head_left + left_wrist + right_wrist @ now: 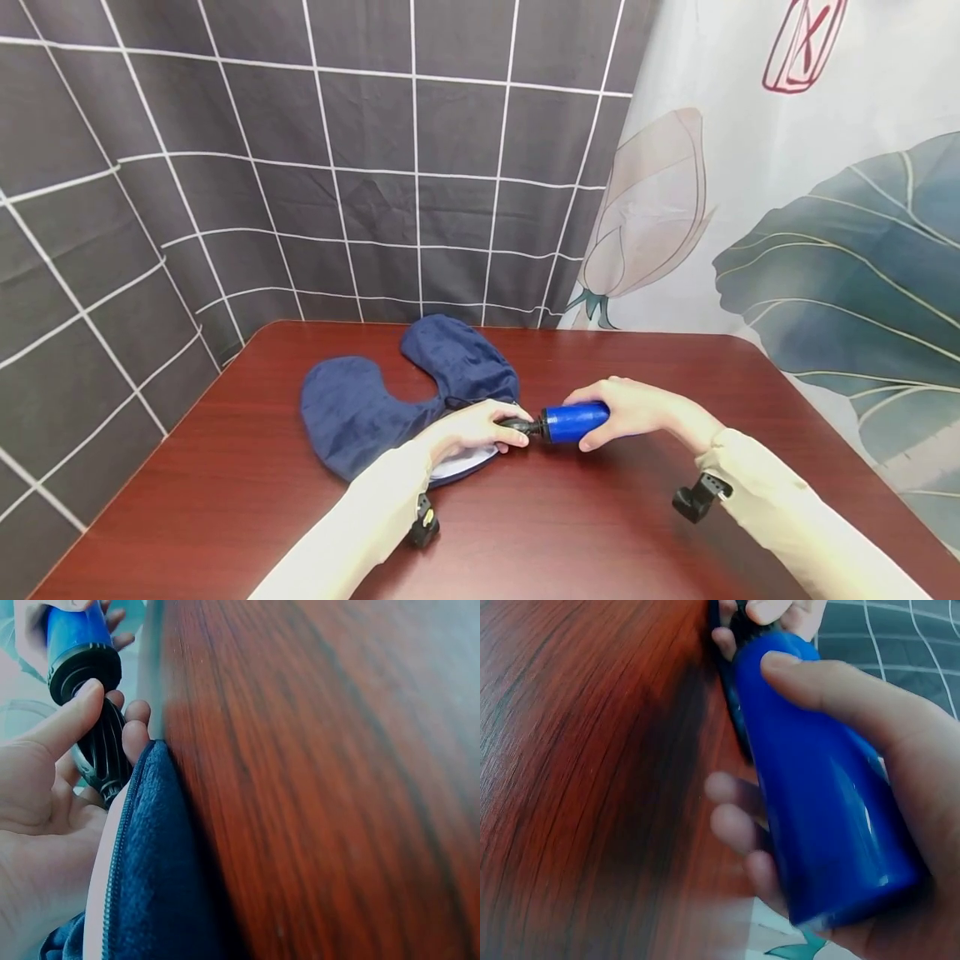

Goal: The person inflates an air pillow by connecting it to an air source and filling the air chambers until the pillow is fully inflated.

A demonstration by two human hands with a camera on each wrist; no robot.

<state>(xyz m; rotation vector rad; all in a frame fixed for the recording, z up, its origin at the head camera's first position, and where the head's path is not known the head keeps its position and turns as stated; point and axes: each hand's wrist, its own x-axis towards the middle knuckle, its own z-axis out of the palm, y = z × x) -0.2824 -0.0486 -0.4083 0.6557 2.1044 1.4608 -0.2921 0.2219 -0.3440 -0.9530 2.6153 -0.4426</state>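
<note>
A hand pump with a glossy blue barrel (573, 422) and a black ribbed handle (105, 746) is held level just over the table. My left hand (474, 427) grips the handle, thumb up against the barrel's black end cap (86, 669). Around the blue barrel curl the fingers and thumb of my right hand (630, 407). Beneath my left hand lies a navy U-shaped neck pillow (352, 408). Its zipper (116, 877) is undone along the near edge, where a white inner (463, 461) shows.
The reddish-brown wooden table (570, 533) carries the pillow at its left and middle. Behind it hangs a dark grid-patterned curtain (375, 200), with a pale floral cloth (675, 275) at the right. Black wrist cameras (424, 521) sit on both sleeves.
</note>
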